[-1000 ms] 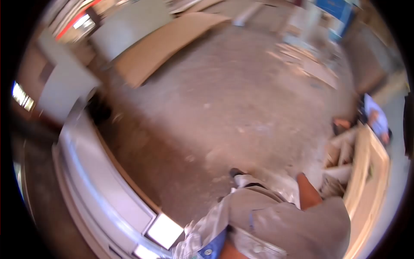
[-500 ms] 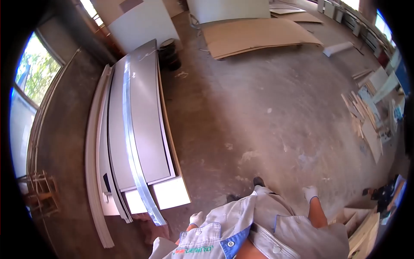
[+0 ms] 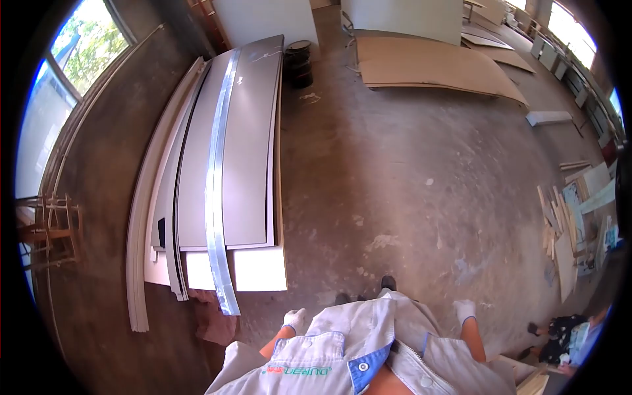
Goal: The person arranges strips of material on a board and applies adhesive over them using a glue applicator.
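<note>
My left hand [image 3: 295,320], in a whitish glove, hangs beside my body with its fingers curled in and nothing visible in it. It is nearest the lower end of a stack of long grey panels [image 3: 250,164] on my left, without touching it. A shiny silver strip [image 3: 214,191] lies lengthwise over the panels and overhangs their near end. My right hand [image 3: 465,310], gloved alike, hangs over the concrete floor [image 3: 408,197], small in view, with fingers curled and no object showing.
Long pale boards [image 3: 148,217] lie left of the panels. A black bucket [image 3: 299,64] stands by their far end. Ahead is a wide brown sheet [image 3: 434,66]. Wood scraps [image 3: 559,224] lie at the right. Another person [image 3: 569,336] is at lower right, near a wooden frame [image 3: 526,372].
My view has turned left, so the panels, bucket and brown sheet sit further right in it. The person at lower right shows more. Both hands stay low beside my body.
</note>
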`<state>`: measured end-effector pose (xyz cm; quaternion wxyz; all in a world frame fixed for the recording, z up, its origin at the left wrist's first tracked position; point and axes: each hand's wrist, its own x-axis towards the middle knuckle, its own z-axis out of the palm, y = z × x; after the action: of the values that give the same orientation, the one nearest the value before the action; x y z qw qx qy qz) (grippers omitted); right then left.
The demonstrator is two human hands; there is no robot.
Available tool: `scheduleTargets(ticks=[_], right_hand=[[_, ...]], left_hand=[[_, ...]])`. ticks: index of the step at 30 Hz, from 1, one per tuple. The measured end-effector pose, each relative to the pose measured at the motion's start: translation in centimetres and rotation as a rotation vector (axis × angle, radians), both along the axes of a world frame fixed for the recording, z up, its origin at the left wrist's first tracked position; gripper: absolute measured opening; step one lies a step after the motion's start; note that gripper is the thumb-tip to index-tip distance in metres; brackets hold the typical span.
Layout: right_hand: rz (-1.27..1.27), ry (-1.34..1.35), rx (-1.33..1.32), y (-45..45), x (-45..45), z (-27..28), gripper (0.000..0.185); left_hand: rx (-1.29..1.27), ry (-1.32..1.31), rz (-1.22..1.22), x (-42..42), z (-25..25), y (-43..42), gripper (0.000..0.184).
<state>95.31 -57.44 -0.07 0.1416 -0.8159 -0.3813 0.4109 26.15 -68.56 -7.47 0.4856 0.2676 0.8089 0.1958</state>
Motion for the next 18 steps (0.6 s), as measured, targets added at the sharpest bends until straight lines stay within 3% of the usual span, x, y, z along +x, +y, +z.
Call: scheduleTargets(ticks=[1,2,5,7,9,11,13,14,16,18], right_hand=[[0.001,-0.034,0.005,-0.2,-0.2,-0.1,0.029],[0.013,-0.036,0.004,-0.3,-0.5,-0.2,0.029],[-0.046,0.022,-0.014,-1.0,-0.3,-1.6,0.027],[0.244,-0.133,0.018,-1.5,0.5,-3.6,0.024],[0.297,-0.159,-0.056,-1.4,0.5,-4.7,0.023],[0.363,-0.192,-0.132,-0.9,0.1,-5.5,0.021],[0.725,-0.474,-0.239,-0.3,-0.4,-6.6,0.018],[0.760,-0.487,-0.242,-0.2,-0.5,-6.8,0.018],[0.793,-0.251,-0.033,0.1,-1.2,-6.6,0.026],[0.826,-0.193,-0.051,1.6,-3.8,-5.3,0.025]], left_hand=[[-0.190,-0.155,0.210,-0.2,-0.4,0.3,0.048],[-0.144,-0.213,0.292,-0.2,-0.7,0.3,0.042],[-0.105,-0.252,0.375,-0.8,-2.5,0.0,0.039],[-0.111,-0.194,0.333,-0.8,-1.4,0.3,0.038],[-0.079,-0.098,0.282,-1.3,-1.5,-0.2,0.045],[-0.121,-0.219,0.405,-2.4,-2.3,-1.1,0.051],[-0.240,-0.308,0.639,-3.6,-2.2,-1.9,0.054],[-0.185,-0.351,0.783,-4.2,-2.0,-2.9,0.056],[-0.132,-0.400,0.960,-6.4,-2.0,-5.7,0.058],[0.104,-0.525,1.378,-10.0,-4.0,-8.8,0.075]])
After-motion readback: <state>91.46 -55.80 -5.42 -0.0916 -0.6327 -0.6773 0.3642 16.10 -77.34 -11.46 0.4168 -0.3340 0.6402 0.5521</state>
